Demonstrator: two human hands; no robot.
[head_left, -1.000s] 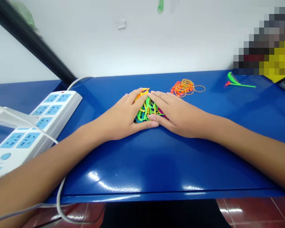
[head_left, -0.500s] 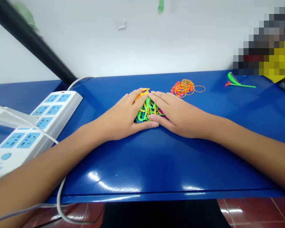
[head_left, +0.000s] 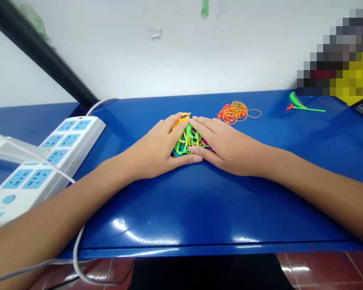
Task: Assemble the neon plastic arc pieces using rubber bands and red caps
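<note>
A pile of small plastic pieces (head_left: 187,141) in green, yellow, orange, blue and magenta lies on the blue table (head_left: 175,213). My left hand (head_left: 160,147) curves round its left side, with the thumb along the front. From the other side my right hand (head_left: 232,147) cups the same pile, its thumb lying over the front edge. The fingertips of both hands meet or nearly meet at the back and the thumbs at the front. Much of the pile is hidden under the palms and fingers; the exact kind of the pieces cannot be made out.
Behind my right hand lie orange-red pieces (head_left: 225,114) with tan rubber bands (head_left: 238,110). A green piece with a thin stick and red tip (head_left: 305,108) lies farther right. At left stands a white power strip (head_left: 87,139) with a cable (head_left: 75,253) running past the table edge.
</note>
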